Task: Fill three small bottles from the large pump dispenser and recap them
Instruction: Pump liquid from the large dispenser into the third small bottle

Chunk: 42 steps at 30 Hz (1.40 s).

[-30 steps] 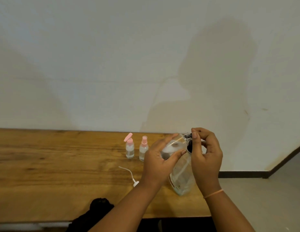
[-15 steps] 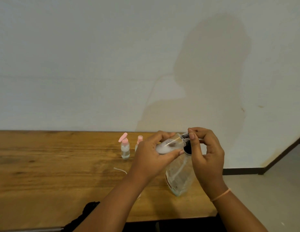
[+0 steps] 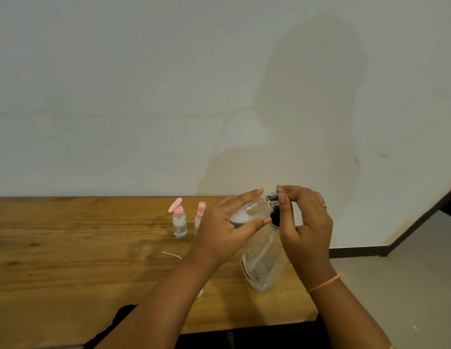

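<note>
Hands meet just above the large pump dispenser [image 3: 264,263], which stands upright near the front edge of the wooden table [image 3: 68,260]. Our left hand [image 3: 227,230] wraps thumb and fingers round the body of a clear small bottle [image 3: 249,210]. It holds the bottle tipped on its side right over the dispenser's black top [image 3: 275,219], threaded neck pointing right. Our right hand [image 3: 305,222], fingers curled, pinches thumb and forefinger on the tip of that neck, directly above the dispenser.

Left of the dispenser and farther back, two more bottles stand upright, close together. One is a pump-capped bottle [image 3: 179,222] with a pink spout. The other, nearer the dispenser, is a pink-capped bottle [image 3: 200,212] partly hidden behind our left hand.

A thin white tube [image 3: 171,254] lies on the wood left of the dispenser, one end passing behind our left forearm. We wear an orange band [image 3: 325,283] on the right wrist, just right of the dispenser's base. A black cloth [image 3: 118,321] shows at the table's front edge, left of the dispenser and nearer us. Behind the dispenser rises a pale wall [image 3: 118,96], with our shadow on it.
</note>
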{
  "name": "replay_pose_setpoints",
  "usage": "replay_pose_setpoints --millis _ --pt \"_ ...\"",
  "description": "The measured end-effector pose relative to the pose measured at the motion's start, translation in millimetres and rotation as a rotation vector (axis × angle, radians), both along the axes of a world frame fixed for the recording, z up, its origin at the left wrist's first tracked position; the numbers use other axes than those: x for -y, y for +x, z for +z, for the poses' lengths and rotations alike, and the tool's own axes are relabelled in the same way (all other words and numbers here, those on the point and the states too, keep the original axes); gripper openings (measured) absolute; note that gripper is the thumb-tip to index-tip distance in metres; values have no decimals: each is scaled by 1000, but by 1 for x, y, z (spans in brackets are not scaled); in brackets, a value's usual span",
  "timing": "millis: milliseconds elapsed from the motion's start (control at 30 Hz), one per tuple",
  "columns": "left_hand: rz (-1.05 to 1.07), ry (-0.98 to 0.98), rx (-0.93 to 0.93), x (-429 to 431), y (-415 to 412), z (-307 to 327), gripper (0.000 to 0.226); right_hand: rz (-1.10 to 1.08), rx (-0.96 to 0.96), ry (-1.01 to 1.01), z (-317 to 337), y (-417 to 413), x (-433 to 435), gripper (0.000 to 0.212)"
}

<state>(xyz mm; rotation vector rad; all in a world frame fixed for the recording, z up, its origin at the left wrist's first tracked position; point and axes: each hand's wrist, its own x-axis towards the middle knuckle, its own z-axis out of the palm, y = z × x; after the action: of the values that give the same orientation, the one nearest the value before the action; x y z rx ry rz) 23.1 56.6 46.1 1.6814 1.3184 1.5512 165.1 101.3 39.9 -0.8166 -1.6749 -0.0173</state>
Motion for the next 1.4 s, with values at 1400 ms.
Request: replay_pose_setpoints --millis 1400 --pt "-11 -56 47 11 8 -1 49 78 -135 -122 -3 -9 10 11"
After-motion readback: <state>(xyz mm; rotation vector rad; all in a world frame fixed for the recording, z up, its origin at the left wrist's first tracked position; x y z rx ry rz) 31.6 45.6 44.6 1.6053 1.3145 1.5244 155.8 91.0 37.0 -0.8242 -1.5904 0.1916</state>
